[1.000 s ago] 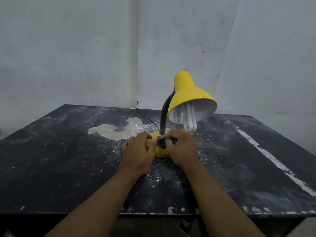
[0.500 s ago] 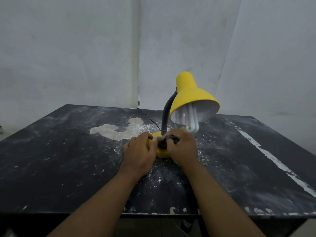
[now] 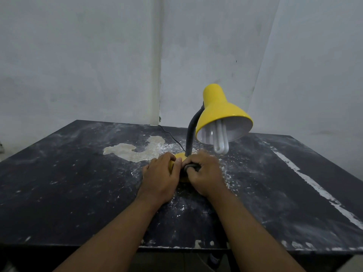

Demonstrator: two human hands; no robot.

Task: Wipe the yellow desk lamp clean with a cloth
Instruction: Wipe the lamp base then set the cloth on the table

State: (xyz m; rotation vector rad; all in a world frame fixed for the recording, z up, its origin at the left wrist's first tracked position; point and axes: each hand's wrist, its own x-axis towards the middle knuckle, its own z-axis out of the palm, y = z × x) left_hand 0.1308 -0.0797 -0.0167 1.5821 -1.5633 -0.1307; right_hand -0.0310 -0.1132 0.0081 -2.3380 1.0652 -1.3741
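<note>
Far left, the dusty black table [image 3: 68,183] is showing a pale powdery patch [image 3: 137,151] just behind my left hand [image 3: 160,177]. That hand is curling round the left side of the lamp base [image 3: 179,156], fingers bent over its edge. I'm using it as a clamp so the yellow desk lamp [image 3: 214,103] isn't sliding. The lamp is standing mid-table, w/ its base mostly hidden btwn my hands. My right hand [image 3: 206,175] is bunching a dark cloth [image 3: 191,167] in a tight grip, fingers folded over it, pressing it onto the base right by the foot of the grey gooseneck [image 3: 191,132]. To do this bit well I'm prob. wanting short circular rubs round that foot, w/ steady downward pressure from the left. The shade [image 3: 225,114] & CFL bulb [image 3: 221,142] are hanging out to the right, above my right knuckles, so I'm guessing the weight is leaning that way. I'm also thinking of working the cloth outward to the rim, not dragging table dust back onto the yellow. Can't tell from here how clean the shade is.
</note>
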